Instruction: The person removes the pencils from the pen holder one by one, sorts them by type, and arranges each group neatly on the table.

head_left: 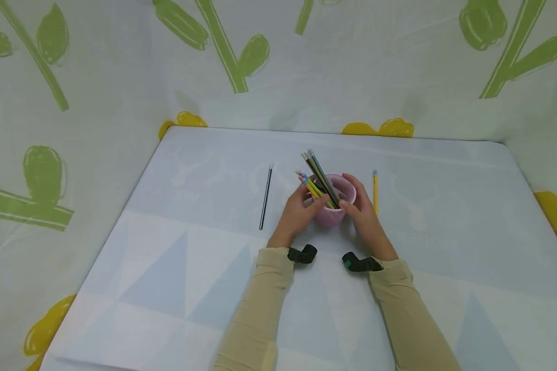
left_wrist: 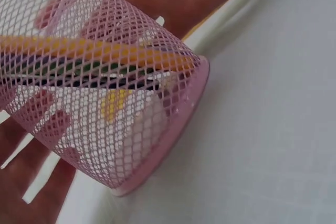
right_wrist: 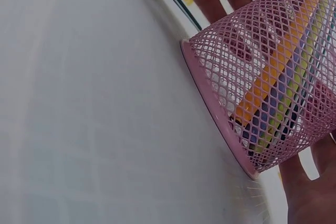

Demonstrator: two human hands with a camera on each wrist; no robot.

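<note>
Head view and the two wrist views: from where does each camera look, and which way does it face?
Head: on the person's head, facing forward and down at the table; left hand, right hand and sleeves show.
Left wrist: on that wrist, facing the side of the pink mesh cup; parts of hands show at top and lower left.
Right wrist: on that wrist, facing the same cup; parts of hands show at top and lower right.
Shared: both wrist views show the pencils through the mesh.

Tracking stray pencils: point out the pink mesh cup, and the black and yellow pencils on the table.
Pink mesh cup (head_left: pixel 328 217), head view, front wall.
Black pencil (head_left: pixel 266 197), head view, shaft middle.
Yellow pencil (head_left: pixel 375 191), head view, visible shaft.
</note>
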